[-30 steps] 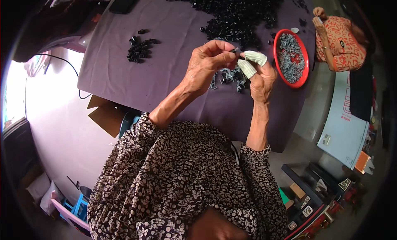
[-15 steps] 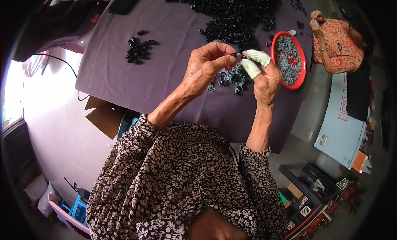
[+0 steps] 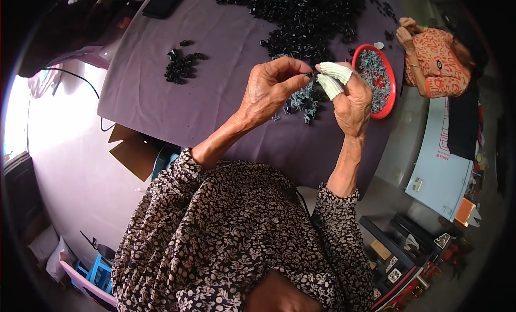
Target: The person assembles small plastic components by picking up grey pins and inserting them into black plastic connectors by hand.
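My left hand (image 3: 264,92): thumb and index fingers pinched on a small dark piece (image 3: 308,74), only its end showing. My right hand (image 3: 353,109): thumb and index fingers brought together, both in ribbed whitish finger covers (image 3: 336,71), tips just beside that piece; can't tell whether they grip anything. Piece sits between my two hands, above the tabletop (image 3: 226,124), which has a purple cloth. Loose grey bits (image 3: 307,101) lie beneath, partly hidden by my hands. Big black heap (image 3: 306,30) beyond my hands; small black cluster (image 3: 180,67) well apart, off to my left. Red dish (image 3: 381,115) right of my right hand, grey bits inside. Another person (image 3: 441,65), orange patterned top, off right, hands raised near each other.
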{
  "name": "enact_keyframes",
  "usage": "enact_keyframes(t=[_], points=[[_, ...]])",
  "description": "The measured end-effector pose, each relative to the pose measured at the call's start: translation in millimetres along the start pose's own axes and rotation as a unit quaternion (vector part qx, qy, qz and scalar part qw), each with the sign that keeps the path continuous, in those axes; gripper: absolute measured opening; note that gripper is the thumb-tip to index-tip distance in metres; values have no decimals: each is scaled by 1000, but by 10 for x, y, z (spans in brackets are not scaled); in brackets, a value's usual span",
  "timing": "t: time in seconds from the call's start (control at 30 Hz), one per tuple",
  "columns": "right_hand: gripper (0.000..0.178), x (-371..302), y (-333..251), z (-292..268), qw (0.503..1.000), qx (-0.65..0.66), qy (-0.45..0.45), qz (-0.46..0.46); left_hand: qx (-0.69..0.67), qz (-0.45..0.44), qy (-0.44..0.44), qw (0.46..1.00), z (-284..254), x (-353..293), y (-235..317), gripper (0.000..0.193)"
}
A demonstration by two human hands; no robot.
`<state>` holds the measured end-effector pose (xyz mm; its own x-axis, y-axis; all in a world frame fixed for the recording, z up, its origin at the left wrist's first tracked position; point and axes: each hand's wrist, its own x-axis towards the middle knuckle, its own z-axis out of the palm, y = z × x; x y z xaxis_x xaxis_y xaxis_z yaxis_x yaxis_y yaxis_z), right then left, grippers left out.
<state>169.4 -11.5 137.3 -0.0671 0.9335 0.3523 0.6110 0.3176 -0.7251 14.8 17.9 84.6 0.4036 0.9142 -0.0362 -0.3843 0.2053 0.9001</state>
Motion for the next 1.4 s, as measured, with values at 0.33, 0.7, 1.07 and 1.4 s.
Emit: enact_keyframes(t=[0.33,0.7,1.07,1.4], points=[[22,46,-16,8,996,-77,-35,-24,46,21,25,998,15,10,0,17],[21,20,137,44,997,5,-45,69,37,-93,-48,994,-64,47,37,20],[19,121,123,28,994,-43,-101,-3,2,-85,-38,996,-97,86,-47,13],[26,22,192,92,997,9,-61,56,-134,-164,-49,976,-182,123,-138,19]])
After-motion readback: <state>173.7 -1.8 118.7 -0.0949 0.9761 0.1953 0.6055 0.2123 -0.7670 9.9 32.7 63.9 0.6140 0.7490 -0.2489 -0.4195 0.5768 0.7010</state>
